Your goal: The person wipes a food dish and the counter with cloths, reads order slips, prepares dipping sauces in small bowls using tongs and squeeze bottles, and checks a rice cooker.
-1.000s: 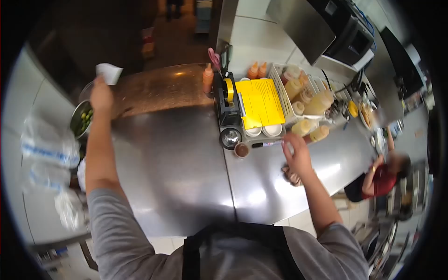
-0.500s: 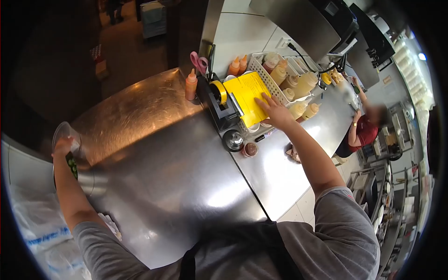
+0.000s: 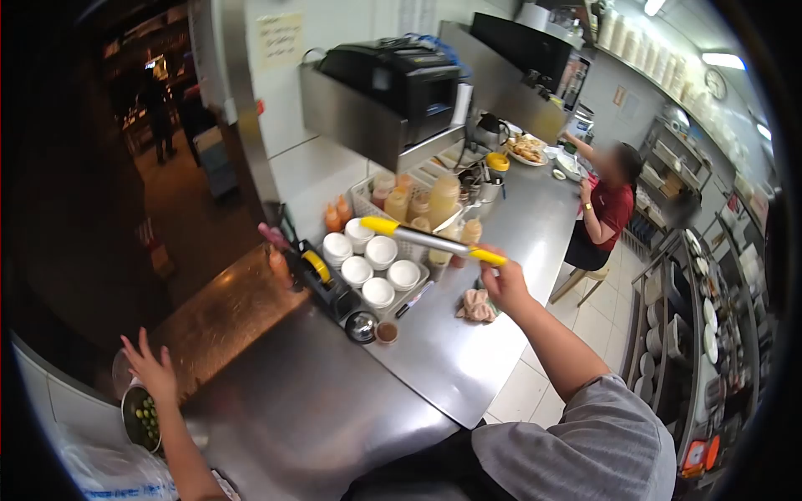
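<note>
My right hand (image 3: 507, 286) is closed on one end of a yellow sheet (image 3: 384, 225), seen nearly edge-on with a pale shine along its middle. Held in the air, the sheet passes in front of the sauce bottles (image 3: 420, 204). Beneath it, white cups (image 3: 381, 252) stand in several stacks in a tray. At the far left, my left hand (image 3: 154, 371) has its fingers spread beside a clear round lid (image 3: 120, 367). Just below that hand, a metal container (image 3: 131, 424) holds small green round fruits (image 3: 147, 420).
A tape dispenser (image 3: 317, 265), a metal call bell (image 3: 361, 326) and a small brown-filled cup (image 3: 386, 332) line the counter seam. A crumpled cloth (image 3: 477, 306) lies near the right edge. A co-worker in red (image 3: 611, 204) sits farther along the counter. Shelving (image 3: 668, 342) stands at right.
My right hand has lifted the yellow sheet off the cups and moved it rightward, uncovering them. My left hand has spread its fingers, letting go of the clear lid. The view has turned upward.
</note>
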A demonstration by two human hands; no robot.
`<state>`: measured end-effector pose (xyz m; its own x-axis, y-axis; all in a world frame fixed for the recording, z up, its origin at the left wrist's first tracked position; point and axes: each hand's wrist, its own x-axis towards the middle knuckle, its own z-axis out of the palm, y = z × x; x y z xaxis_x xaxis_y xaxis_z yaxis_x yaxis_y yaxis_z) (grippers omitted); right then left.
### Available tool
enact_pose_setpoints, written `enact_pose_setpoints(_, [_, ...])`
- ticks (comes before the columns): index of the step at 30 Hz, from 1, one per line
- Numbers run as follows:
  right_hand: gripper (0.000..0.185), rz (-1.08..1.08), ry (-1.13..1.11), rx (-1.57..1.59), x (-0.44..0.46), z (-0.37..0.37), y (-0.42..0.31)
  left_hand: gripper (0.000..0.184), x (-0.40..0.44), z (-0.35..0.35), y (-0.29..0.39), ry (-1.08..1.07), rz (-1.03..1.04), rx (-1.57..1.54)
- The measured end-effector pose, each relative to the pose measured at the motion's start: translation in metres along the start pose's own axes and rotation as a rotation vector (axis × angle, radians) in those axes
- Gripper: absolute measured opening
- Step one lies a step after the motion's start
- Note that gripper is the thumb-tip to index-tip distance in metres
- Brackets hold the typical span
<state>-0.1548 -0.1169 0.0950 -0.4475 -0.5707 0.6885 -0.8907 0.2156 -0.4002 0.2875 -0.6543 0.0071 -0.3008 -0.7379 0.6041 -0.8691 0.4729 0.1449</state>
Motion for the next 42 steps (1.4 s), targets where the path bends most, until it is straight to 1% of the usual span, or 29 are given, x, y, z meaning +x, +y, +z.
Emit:
enact_pose_setpoints(1, [0.04, 0.041, 0.122, 0.064, -0.008, -0.018, 0.01, 0.066, -0.019, -0.013, 0.027, -0.009, 0.072, -0.064])
enact_pose_setpoints(3, [0.032, 0.278, 0.174, -0.004, -0.022, -0.062, 0.034, 0.068, -0.062, -0.038, 0.077, -0.038, 0.202, -0.183])
enact_pose_setpoints(5, [0.03, 0.172, 0.525, 0.249, -0.007, -0.09, 0.039, 0.069, -0.11, -0.072, 0.137, -0.128, 0.181, -0.328])
enact_pose_setpoints(6, [0.029, 0.189, 0.54, 0.33, -0.006, -0.108, 0.052, 0.069, -0.136, -0.081, 0.156, -0.164, 0.202, -0.356])
enact_pose_setpoints(8, [0.032, 0.192, 0.626, 0.405, -0.006, -0.135, 0.089, 0.07, -0.193, -0.098, 0.194, -0.25, 0.175, -0.451])
enact_pose_setpoints(9, [0.033, 0.192, 0.67, 0.48, -0.001, -0.147, 0.104, 0.071, -0.223, -0.101, 0.208, -0.262, 0.149, -0.497])
enact_pose_setpoints(10, [0.034, 0.2, 0.692, 0.449, 0.001, -0.161, 0.12, 0.071, -0.253, -0.103, 0.22, -0.276, 0.124, -0.539])
enact_pose_setpoints(12, [0.036, 0.203, 0.737, 0.446, 0.007, -0.183, 0.146, 0.072, -0.314, -0.11, 0.246, -0.321, -0.083, -0.678])
enact_pose_setpoints(13, [0.036, 0.197, 0.734, 0.466, 0.014, -0.194, 0.162, 0.072, -0.341, -0.114, 0.259, -0.306, -0.091, -0.667])
enact_pose_setpoints(15, [0.035, 0.168, 0.806, 0.327, 0.03, -0.216, 0.198, 0.068, -0.384, -0.121, 0.275, -0.271, -0.303, -0.584])
enact_pose_setpoints(16, [0.035, 0.166, 0.804, 0.344, 0.041, -0.227, 0.216, 0.068, -0.401, -0.121, 0.275, -0.259, -0.31, -0.574])
enact_pose_setpoints(17, [0.032, 0.166, 0.776, 0.271, 0.055, -0.237, 0.234, 0.068, -0.415, -0.119, 0.274, -0.247, -0.242, -0.441])
enact_pose_setpoints(18, [0.03, 0.165, 0.744, 0.198, 0.07, -0.247, 0.25, 0.072, -0.425, -0.119, 0.277, -0.238, -0.178, -0.309])
enact_pose_setpoints(19, [0.03, 0.159, 0.736, 0.212, 0.085, -0.253, 0.267, 0.072, -0.427, -0.124, 0.283, -0.232, -0.192, -0.302])
enact_pose_setpoints(21, [0.024, 0.135, 0.701, 0.017, 0.114, -0.259, 0.29, 0.066, -0.424, -0.136, 0.298, -0.179, -0.249, -0.356])
enact_pose_setpoints(24, [0.022, 0.091, 0.612, 0.02, 0.137, -0.257, 0.302, 0.063, -0.418, -0.142, 0.306, -0.231, -0.291, -0.363])
enact_pose_setpoints(25, [0.022, 0.085, 0.611, 0.032, 0.139, -0.255, 0.304, 0.063, -0.419, -0.14, 0.305, -0.222, -0.299, -0.358])
enact_pose_setpoints(27, [0.022, 0.008, 0.572, -0.07, 0.14, -0.252, 0.306, 0.059, -0.421, -0.136, 0.303, -0.18, -0.282, -0.329])
enact_pose_setpoints(28, [0.021, 0.063, 0.567, 0.011, 0.14, -0.251, 0.307, 0.059, -0.422, -0.135, 0.303, -0.177, -0.292, -0.327])
enact_pose_setpoints(29, [0.021, 0.057, 0.562, 0.016, 0.142, -0.253, 0.308, 0.057, -0.422, -0.134, 0.302, -0.174, -0.303, -0.321])
enact_pose_setpoints(32, [0.02, 0.071, 0.577, 0.174, 0.148, -0.262, 0.313, 0.054, -0.422, -0.136, 0.306, -0.17, -0.331, -0.315])
enact_pose_setpoints(33, [0.02, 0.067, 0.577, 0.179, 0.147, -0.265, 0.314, 0.053, -0.42, -0.137, 0.306, -0.17, -0.34, -0.314])
enact_pose_setpoints(35, [0.02, 0.011, 0.515, 0.033, 0.14, -0.271, 0.316, 0.051, -0.42, -0.135, 0.302, -0.158, -0.34, -0.306])
enact_pose_setpoints(36, [0.02, -0.091, 0.517, -0.071, 0.138, -0.27, 0.313, 0.05, -0.421, -0.135, 0.305, -0.153, -0.341, -0.302])
enact_pose_setpoints(37, [0.02, -0.099, 0.51, -0.069, 0.139, -0.271, 0.312, 0.05, -0.422, -0.135, 0.306, -0.154, -0.352, -0.304])
enact_pose_setpoints(39, [0.02, 0.092, 0.45, 0.113, 0.143, -0.271, 0.313, 0.049, -0.421, -0.138, 0.308, -0.142, -0.341, -0.312])
enact_pose_setpoints(40, [0.021, 0.041, 0.54, 0.067, 0.152, -0.268, 0.327, 0.049, -0.422, -0.138, 0.308, -0.123, -0.358, -0.308])
enact_pose_setpoints(41, [0.022, -0.022, 0.574, -0.034, 0.163, -0.267, 0.338, 0.048, -0.422, -0.137, 0.308, -0.135, -0.341, -0.302])
enact_pose_setpoints(42, [0.023, 0.027, 0.552, 0.057, 0.174, -0.259, 0.351, 0.048, -0.422, -0.138, 0.307, -0.138, -0.331, -0.294])
